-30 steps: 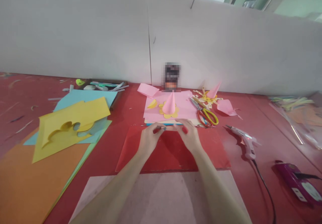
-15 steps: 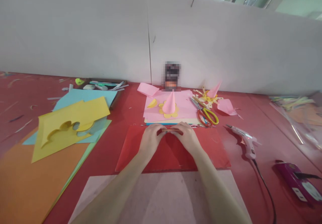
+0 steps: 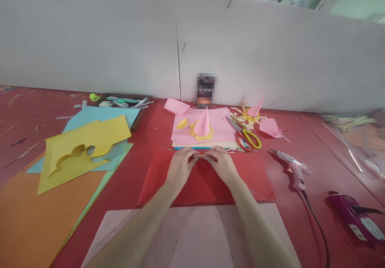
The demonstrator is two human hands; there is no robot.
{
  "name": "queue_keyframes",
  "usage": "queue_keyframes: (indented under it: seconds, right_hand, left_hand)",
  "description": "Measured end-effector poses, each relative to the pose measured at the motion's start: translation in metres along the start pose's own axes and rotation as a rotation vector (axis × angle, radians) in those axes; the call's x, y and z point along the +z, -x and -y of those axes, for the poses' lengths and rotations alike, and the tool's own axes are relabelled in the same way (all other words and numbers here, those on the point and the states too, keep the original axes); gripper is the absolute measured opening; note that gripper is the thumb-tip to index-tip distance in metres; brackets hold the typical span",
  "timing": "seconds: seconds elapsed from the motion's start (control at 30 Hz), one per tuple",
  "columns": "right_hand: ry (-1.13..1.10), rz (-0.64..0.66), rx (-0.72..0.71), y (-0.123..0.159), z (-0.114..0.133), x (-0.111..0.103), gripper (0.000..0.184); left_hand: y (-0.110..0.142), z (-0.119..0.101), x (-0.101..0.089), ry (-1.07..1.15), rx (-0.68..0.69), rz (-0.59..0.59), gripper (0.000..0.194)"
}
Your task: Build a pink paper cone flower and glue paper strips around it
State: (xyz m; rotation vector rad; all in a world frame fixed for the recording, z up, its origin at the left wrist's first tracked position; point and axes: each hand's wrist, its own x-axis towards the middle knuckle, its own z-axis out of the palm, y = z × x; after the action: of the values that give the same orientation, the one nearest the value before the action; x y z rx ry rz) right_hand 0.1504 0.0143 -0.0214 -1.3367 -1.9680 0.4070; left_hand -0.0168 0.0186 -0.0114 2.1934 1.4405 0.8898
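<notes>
Over the far part of a red board (image 3: 204, 191), my left hand (image 3: 180, 167) and my right hand (image 3: 222, 165) meet almost fingertip to fingertip. Both are closed in a pinch; what lies between the fingers is too small and hidden to name. Just beyond them a pink paper cone (image 3: 203, 125) stands upright on a yellow flower-shaped cutout (image 3: 209, 137), on top of pink paper sheets (image 3: 222, 117). A yellow petal-like piece (image 3: 181, 123) lies to the left of the cone. To its right rest scissors (image 3: 252, 139) with red and yellow handles.
A pink glue gun (image 3: 296, 167) and a purple power strip (image 3: 351, 216) lie on the right. Cut yellow paper (image 3: 64, 155) covers blue and orange sheets (image 3: 39, 216) on the left. Another pink cone (image 3: 256, 108) leans at the back, near a white partition (image 3: 105, 39).
Almost nothing differs. Both hands keep their pinch in the same place, with only a slight shift at the fingertips.
</notes>
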Motion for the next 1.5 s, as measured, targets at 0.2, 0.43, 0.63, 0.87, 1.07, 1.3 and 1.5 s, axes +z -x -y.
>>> queue_keyframes:
  seconds: [0.2, 0.43, 0.63, 0.87, 1.07, 1.3, 1.5]
  right_hand:
    - [0.030, 0.019, -0.003, -0.001, 0.000, -0.002, 0.013]
    - [0.011, 0.015, 0.008, -0.001, 0.001, -0.001, 0.012]
    - [-0.009, -0.003, 0.006, 0.000, 0.001, -0.001, 0.012]
    - [-0.040, 0.004, 0.028, 0.001, 0.002, -0.001, 0.013]
    - [-0.037, -0.014, 0.014, 0.001, 0.002, 0.000, 0.012]
    - [-0.044, -0.028, 0.012, 0.000, 0.002, 0.000, 0.013]
    - [-0.049, -0.015, 0.020, 0.001, 0.003, 0.000, 0.014]
  left_hand:
    - [0.009, -0.012, 0.008, -0.323, 0.125, 0.009, 0.037]
    - [0.017, -0.018, 0.017, -0.468, 0.134, 0.133, 0.046]
    - [0.015, -0.015, 0.014, -0.422, 0.117, 0.143, 0.046]
    - [0.015, -0.011, 0.010, -0.512, -0.151, 0.023, 0.057]
    - [0.017, -0.012, 0.016, -0.588, -0.167, 0.109, 0.057]
    - [0.016, -0.009, 0.017, -0.573, -0.125, 0.178, 0.056]
    - [0.016, -0.011, 0.016, -0.555, -0.133, 0.187, 0.054]
